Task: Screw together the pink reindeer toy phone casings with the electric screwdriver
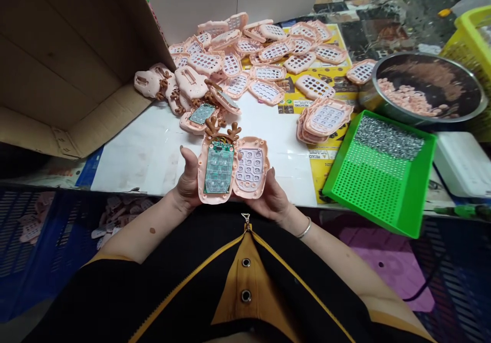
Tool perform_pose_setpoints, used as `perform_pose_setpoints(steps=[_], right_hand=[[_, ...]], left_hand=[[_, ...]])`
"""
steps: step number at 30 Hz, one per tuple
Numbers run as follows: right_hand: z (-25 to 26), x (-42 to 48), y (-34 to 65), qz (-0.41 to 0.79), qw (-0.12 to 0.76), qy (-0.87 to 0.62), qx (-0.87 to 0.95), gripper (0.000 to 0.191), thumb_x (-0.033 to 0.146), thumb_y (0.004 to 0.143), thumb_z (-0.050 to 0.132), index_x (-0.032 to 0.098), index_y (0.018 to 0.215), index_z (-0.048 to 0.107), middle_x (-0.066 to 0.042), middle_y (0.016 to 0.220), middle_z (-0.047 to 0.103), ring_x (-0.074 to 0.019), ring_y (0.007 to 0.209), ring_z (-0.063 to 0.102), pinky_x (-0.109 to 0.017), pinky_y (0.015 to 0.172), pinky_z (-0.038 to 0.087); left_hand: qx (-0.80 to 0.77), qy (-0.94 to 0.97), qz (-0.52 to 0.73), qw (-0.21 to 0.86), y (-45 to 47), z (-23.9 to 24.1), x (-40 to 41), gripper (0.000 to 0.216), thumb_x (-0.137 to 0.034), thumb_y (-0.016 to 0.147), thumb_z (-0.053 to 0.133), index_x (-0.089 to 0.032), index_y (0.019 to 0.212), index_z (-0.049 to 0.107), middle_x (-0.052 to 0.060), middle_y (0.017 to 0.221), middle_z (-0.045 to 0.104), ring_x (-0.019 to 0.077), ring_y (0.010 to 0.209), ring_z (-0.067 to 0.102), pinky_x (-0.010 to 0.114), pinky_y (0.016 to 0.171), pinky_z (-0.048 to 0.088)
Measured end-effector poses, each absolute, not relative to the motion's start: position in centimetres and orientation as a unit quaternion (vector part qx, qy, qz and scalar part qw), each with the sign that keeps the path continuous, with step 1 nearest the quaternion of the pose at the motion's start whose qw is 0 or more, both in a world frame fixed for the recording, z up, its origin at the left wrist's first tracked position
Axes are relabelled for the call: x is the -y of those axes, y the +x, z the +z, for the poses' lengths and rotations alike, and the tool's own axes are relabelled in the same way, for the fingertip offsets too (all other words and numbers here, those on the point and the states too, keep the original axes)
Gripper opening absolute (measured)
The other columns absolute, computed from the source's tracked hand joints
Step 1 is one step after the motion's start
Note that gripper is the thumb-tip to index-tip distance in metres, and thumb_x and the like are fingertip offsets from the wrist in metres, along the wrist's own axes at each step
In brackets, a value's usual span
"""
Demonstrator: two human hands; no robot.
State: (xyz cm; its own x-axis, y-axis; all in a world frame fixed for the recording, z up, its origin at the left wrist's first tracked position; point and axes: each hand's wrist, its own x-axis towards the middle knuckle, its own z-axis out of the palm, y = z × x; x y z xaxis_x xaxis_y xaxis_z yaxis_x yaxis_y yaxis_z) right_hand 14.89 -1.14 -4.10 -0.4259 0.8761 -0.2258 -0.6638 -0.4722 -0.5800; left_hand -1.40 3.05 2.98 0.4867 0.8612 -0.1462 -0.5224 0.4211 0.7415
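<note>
My left hand (pixel 187 179) is closed around a pink toy phone half (pixel 201 189) with brown antlers, its thumb raised beside the edge. Inside this half lies a green circuit board (pixel 219 169) under a clear keypad sheet, with thin wires near the top. My right hand (pixel 274 197) grips a pink cover half (pixel 264 179), inner side up, with a pale keypad pad set in it. The two halves are side by side, edges meeting or nearly so. Beyond them lie antlered halves (pixel 192 81), one showing its board (pixel 202 113).
Many pink cover halves (pixel 268 71) are heaped at the back, with a stack (pixel 326 120) nearer. At right are a green tray (pixel 378 179) of screws, a metal bowl (pixel 468 105) of small pink parts and a yellow basket (pixel 466 36). A cardboard box (pixel 72 66) stands left.
</note>
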Motion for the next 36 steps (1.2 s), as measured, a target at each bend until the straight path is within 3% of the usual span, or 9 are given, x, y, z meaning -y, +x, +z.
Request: perform_pose_setpoints(steps=[5,10,15,19,22,25,30,36], right_hand=[[-4.2,0.9,15.2,0.812,0.483,-0.264,0.195,0.073,0.083,0.071,0.068,0.028,0.119,0.068,-0.008,0.111,0.079,-0.0236,0.096,0.075,-0.044,0.097,0.059],[-3.9,0.6,14.6,0.788,0.51,-0.274,0.21,0.07,0.083,0.071,0.068,0.031,0.117,0.068,-0.005,0.112,0.076,-0.0245,0.104,0.07,-0.046,0.104,0.056],[-3.6,0.6,14.3,0.794,0.505,-0.265,0.211,0.074,0.081,0.065,0.076,0.03,0.118,0.067,-0.002,0.099,0.073,-0.0211,0.091,0.067,-0.046,0.103,0.057],[-3.5,0.6,14.3,0.773,0.539,-0.278,0.185,0.066,0.075,0.069,0.077,0.031,0.117,0.068,-0.002,0.114,0.074,-0.0206,0.103,0.07,-0.04,0.105,0.056],[-3.5,0.3,14.2,0.763,0.544,-0.293,0.192,0.068,0.074,0.067,0.081,0.028,0.116,0.069,-0.006,0.118,0.076,-0.0231,0.105,0.072,-0.043,0.107,0.055],[-3.4,0.0,14.0,0.756,0.535,-0.312,0.213,0.068,0.068,0.062,0.087,0.026,0.112,0.069,-0.006,0.11,0.078,-0.0234,0.095,0.075,-0.043,0.098,0.059],[-3.4,-0.4,12.9,0.751,0.535,-0.308,0.235,0.063,0.055,0.063,0.092,0.027,0.113,0.065,-0.003,0.105,0.077,-0.0205,0.094,0.073,-0.034,0.084,0.059],[-3.7,-0.7,12.2,0.739,0.545,-0.297,0.263,0.068,0.049,0.057,0.096,0.026,0.111,0.061,0.002,0.099,0.073,-0.0131,0.078,0.066,-0.028,0.072,0.056]], left_hand=[[-0.315,0.332,0.486,0.745,-3.4,4.7,-3.1,0.1,-0.089,0.066,0.066,-0.017,0.135,0.062,0.014,0.119,0.076,0.0359,0.118,0.069,0.043,0.091,0.06],[-0.271,0.333,0.429,0.795,-3.1,5.1,-2.3,0.106,-0.092,0.059,0.068,-0.023,0.138,0.059,0.015,0.123,0.075,0.0401,0.116,0.07,0.05,0.088,0.06],[-0.271,0.34,0.404,0.805,-1.7,4.4,-2.3,0.108,-0.091,0.054,0.073,-0.02,0.135,0.061,0.015,0.122,0.074,0.0401,0.113,0.071,0.049,0.085,0.061],[-0.298,0.362,0.385,0.795,-2.3,4.0,-2.8,0.105,-0.091,0.051,0.074,-0.021,0.128,0.065,0.014,0.117,0.076,0.0395,0.112,0.071,0.048,0.083,0.062],[-0.366,0.388,0.42,0.734,-3.0,3.3,-3.2,0.095,-0.089,0.051,0.076,-0.017,0.114,0.07,0.014,0.109,0.077,0.0367,0.11,0.071,0.045,0.086,0.061],[-0.442,0.414,0.448,0.658,-3.2,2.5,-3.6,0.087,-0.08,0.054,0.082,-0.014,0.109,0.068,0.015,0.11,0.076,0.0305,0.103,0.072,0.039,0.087,0.059],[-0.47,0.455,0.407,0.637,-2.5,1.8,-4.1,0.089,-0.073,0.049,0.089,-0.015,0.112,0.063,0.013,0.111,0.073,0.0215,0.079,0.072,0.031,0.067,0.056],[-0.474,0.437,0.374,0.667,-1.6,1.6,-4.7,0.094,-0.055,0.044,0.099,-0.019,0.122,0.058,0.009,0.108,0.072,0.0236,0.089,0.071,0.029,0.072,0.055]])
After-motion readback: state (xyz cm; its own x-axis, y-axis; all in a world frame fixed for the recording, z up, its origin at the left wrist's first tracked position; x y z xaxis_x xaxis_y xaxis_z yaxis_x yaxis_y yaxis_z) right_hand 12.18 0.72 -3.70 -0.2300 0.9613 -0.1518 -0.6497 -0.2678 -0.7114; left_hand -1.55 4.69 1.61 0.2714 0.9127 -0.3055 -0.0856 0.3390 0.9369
